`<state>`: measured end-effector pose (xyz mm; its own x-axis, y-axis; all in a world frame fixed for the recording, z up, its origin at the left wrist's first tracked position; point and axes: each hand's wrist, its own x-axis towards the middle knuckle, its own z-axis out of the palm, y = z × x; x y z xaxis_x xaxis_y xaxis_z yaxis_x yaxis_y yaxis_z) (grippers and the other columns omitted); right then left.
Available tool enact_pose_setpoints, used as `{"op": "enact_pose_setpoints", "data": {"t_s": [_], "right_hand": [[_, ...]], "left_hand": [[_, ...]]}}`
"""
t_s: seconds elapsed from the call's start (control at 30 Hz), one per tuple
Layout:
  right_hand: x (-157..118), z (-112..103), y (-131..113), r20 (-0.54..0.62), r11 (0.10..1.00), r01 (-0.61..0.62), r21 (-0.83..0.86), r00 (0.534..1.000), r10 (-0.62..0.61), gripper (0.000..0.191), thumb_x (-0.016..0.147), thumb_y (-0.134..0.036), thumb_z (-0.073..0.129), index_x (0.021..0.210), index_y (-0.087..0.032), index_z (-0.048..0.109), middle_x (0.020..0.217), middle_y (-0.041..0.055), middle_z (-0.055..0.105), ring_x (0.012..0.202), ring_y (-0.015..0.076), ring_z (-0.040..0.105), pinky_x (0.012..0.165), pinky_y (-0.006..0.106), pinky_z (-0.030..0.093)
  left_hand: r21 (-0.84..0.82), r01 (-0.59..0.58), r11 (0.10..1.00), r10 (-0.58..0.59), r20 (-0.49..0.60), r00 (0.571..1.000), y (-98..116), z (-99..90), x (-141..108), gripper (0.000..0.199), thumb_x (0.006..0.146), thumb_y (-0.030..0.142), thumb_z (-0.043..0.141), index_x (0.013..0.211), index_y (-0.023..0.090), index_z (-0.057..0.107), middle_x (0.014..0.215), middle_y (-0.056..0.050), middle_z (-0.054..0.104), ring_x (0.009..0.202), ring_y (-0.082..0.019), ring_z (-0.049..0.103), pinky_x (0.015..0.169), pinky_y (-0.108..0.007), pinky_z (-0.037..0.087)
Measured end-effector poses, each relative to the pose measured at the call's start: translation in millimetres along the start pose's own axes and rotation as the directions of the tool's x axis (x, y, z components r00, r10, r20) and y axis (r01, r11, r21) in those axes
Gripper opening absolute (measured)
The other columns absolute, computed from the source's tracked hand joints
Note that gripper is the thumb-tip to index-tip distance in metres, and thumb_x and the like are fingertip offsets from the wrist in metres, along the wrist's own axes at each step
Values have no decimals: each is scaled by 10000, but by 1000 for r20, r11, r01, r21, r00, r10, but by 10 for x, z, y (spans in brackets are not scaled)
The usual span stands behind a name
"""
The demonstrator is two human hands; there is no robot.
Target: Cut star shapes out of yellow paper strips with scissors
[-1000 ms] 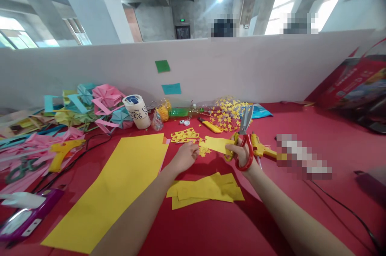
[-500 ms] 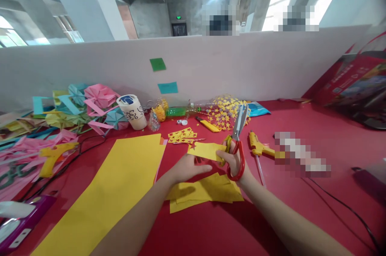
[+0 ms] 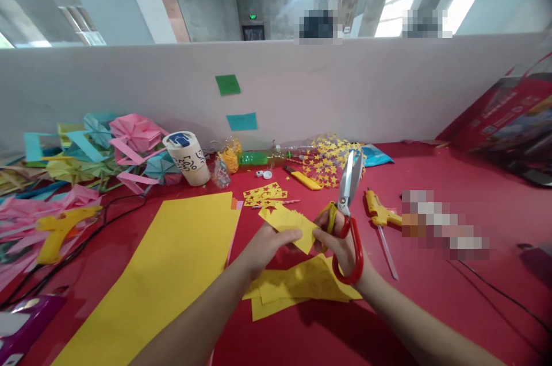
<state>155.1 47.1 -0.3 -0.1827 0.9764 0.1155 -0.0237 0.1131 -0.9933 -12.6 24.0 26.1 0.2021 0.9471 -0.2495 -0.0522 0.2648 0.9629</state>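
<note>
Between my hands is a small piece of yellow paper (image 3: 287, 222) with a star-shaped hole near its far left corner. My left hand (image 3: 264, 248) pinches it, thumb on top and fingers hidden underneath. My right hand (image 3: 342, 245) grips the paper's right end between thumb and finger. Scissors (image 3: 344, 205) with red and yellow handles also hang on my right hand, blades partly apart and pointing up and away from the paper. Below my hands lie several overlapping yellow paper pieces (image 3: 297, 285). Beyond them are yellow scraps with star cut-outs (image 3: 264, 193) and a pencil (image 3: 291, 201).
Large yellow sheets (image 3: 150, 274) lie left. A yellow glue gun (image 3: 379, 211) is at right, another (image 3: 64, 231) at left. Behind stand a white cup (image 3: 187, 159), a green bottle (image 3: 254, 158), a yellow cutter (image 3: 305, 178), a star-covered clear object (image 3: 334, 159) and folded paper shapes (image 3: 135, 133).
My left thumb has come down onto the paper, which is now gripped by both hands and tilted down to the right. The scissors have shifted slightly right in my right hand.
</note>
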Motion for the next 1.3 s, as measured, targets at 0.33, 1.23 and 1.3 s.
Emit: {"op": "enact_pose_setpoints", "data": {"t_s": [0.33, 1.23, 1.3], "right_hand": [[-38, -264, 23, 302, 976, -11, -216, 950, 77, 482, 824, -674, 485, 789, -195, 452, 644, -29, 453, 519, 111, 401, 461, 226, 331], [-192, -249, -115, 577, 953, -42, -300, 788, 216, 480, 887, -651, 419, 760, -188, 404, 673, -39, 383, 578, 100, 327, 502, 219, 243], [-198, -245, -108, 578, 955, -52, -292, 786, 220, 467, 898, -636, 414, 761, -190, 400, 671, -38, 398, 568, 96, 343, 495, 215, 250]], "left_hand": [[-77, -39, 996, 33, -76, 997, 217, -180, 95, 319, 829, 345, 599, 666, 103, 729, 666, -89, 723, 568, -143, 643, 569, -238, 484], [-36, -129, 991, 123, -125, 985, 312, -270, 3, 259, 810, 273, 608, 612, 113, 658, 572, -33, 645, 407, -101, 552, 438, -227, 411], [-74, -137, 988, 127, -122, 984, 310, -253, 4, 211, 805, 254, 608, 661, 110, 666, 587, -26, 646, 409, -104, 562, 428, -224, 423]]}}
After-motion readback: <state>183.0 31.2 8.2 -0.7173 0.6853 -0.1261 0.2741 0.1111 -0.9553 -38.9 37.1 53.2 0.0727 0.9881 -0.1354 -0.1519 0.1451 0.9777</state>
